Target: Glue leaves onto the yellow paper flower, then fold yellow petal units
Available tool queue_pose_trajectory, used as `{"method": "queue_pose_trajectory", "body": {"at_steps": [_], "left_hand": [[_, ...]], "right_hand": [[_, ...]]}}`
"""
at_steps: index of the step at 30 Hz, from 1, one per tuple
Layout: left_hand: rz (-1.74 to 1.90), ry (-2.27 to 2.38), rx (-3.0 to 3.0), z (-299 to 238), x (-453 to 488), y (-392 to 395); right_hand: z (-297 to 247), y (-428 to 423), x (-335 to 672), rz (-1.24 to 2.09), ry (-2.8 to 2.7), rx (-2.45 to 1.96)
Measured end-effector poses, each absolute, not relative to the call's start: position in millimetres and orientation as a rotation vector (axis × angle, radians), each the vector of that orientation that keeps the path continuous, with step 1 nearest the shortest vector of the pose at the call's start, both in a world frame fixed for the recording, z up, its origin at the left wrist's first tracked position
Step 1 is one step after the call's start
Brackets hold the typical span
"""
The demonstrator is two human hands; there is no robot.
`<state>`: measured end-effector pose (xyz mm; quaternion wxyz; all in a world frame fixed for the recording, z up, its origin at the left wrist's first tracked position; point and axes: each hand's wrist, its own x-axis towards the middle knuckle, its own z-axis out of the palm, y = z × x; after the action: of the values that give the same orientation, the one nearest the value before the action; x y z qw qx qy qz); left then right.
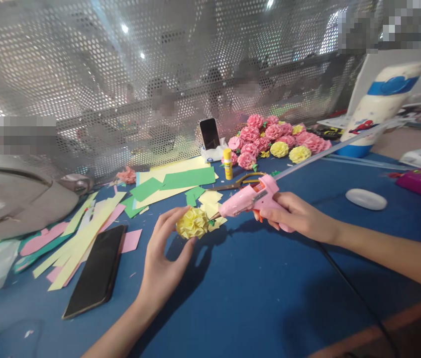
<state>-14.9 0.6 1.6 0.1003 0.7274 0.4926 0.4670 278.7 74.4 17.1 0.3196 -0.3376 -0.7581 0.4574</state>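
Between the thumb and fingers of my left hand [163,253] is a yellow paper flower [191,223], held just above the blue table [240,298]. My right hand [300,216] is wrapped around the handle of a pink hot glue gun [246,199], with a finger near its orange trigger. The gun's nozzle points left and meets the right edge of the flower; whether it touches, I cannot tell. A long clear glue stick [318,156] sticks out of the gun's back. Pale yellow paper pieces [210,198] lie behind the nozzle.
Pink and yellow paper flowers [266,136] are heaped at the back. Scissors [236,185], a yellow glue stick tube [228,164] and green paper [188,178] lie nearby. A black phone [96,273] and paper strips [83,238] are left; a bottle [378,109] stands right. A cord [348,283] trails below.
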Motion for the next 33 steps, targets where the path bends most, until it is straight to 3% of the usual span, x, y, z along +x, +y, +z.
{"method": "queue_pose_trajectory", "body": {"at_steps": [33], "left_hand": [[1.369,1.470,2.184,1.9,-16.4,-2.1]], "right_hand": [[16.8,72.9,278.4,1.233,-1.990,-0.895]]}}
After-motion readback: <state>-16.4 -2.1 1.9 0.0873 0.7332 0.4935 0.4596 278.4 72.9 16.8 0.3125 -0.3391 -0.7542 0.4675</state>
